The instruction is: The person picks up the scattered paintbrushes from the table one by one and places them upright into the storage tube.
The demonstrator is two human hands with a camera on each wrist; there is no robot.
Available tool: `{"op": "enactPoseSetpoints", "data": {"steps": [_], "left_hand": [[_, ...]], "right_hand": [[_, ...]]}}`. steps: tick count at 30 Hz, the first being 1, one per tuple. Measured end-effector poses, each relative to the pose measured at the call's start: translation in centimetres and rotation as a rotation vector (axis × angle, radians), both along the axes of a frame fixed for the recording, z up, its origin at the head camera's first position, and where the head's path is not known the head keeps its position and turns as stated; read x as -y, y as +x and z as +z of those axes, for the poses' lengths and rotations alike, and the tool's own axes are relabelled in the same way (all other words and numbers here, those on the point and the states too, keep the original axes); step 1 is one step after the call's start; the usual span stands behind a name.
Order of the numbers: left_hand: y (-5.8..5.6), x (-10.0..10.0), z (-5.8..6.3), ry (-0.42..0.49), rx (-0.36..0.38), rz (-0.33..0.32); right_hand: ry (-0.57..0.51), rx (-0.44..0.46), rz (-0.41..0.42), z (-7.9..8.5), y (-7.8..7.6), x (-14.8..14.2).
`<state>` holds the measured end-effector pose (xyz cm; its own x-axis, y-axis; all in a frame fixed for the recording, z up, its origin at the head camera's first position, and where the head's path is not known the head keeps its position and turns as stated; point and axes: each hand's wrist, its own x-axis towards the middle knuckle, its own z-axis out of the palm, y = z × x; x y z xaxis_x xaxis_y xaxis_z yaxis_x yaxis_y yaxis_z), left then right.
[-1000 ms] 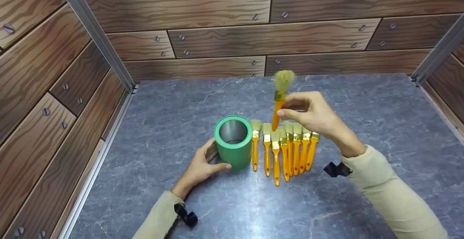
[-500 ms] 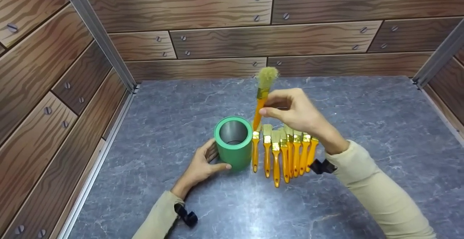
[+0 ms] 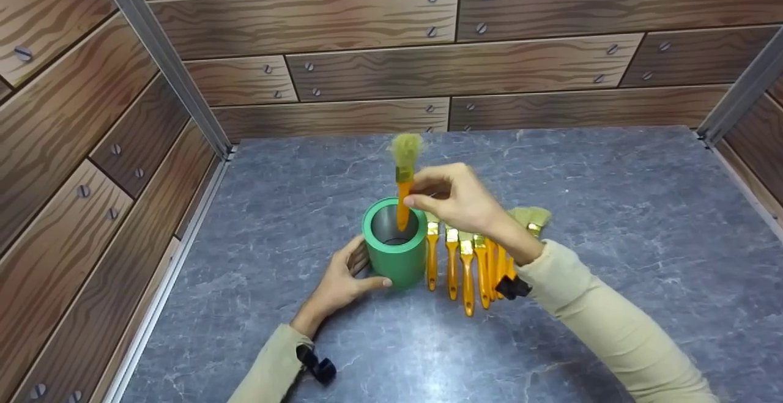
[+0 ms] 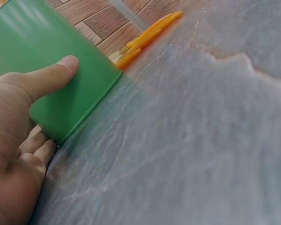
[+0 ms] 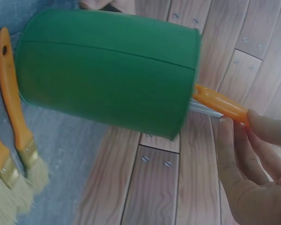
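Observation:
A green cylindrical can [image 3: 397, 266], hollow with a dark grey inside, stands upright on the table. My left hand [image 3: 337, 282] grips its lower left side, thumb in front and fingers curled behind, as the left wrist view also shows on the can [image 4: 61, 93]. Above the can, my right hand [image 3: 456, 200] pinches a paintbrush [image 3: 403, 206] by its orange handle, bristles up. The handle's tip is at the can's mouth; how far inside is unclear. In the right wrist view thumb and fingertips hold the handle [image 5: 222, 104].
Several more paintbrushes [image 3: 467, 271] lie side by side right of the can, bristles away from me, partly hidden by my right forearm. The nearest one lies close beside the can. Wood-patterned walls [image 3: 367, 24] enclose the grey marbled table [image 3: 293, 189] at back and sides.
My right hand has carried the paintbrush left, from above the lying brushes to over the can's opening, then lowered it slightly. My left hand and the can have stayed in place.

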<state>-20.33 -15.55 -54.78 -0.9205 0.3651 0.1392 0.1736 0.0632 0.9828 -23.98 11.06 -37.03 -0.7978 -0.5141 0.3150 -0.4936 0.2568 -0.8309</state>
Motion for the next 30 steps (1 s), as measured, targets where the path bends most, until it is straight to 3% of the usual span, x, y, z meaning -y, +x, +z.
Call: {"op": "enactPoseSetpoints", "data": {"steps": [10, 15, 23, 30], "left_hand": [[-0.2, -0.1, -0.2, 0.013, -0.016, -0.009], [-0.1, -0.1, -0.2, 0.013, -0.012, -0.01], [-0.1, -0.2, -0.1, 0.015, -0.01, -0.013], [0.1, -0.2, -0.1, 0.017, -0.015, -0.004]], "right_hand": [[0.046, 0.012, 0.01, -1.7, -0.2, 0.2], [0.04, 0.042, 0.013, -1.7, -0.1, 0.0], [0.079, 0.017, 0.01, -1.4, 0.3, -1.2], [0.153, -0.003, -0.066, -1.3, 0.6, -3.4]]}}
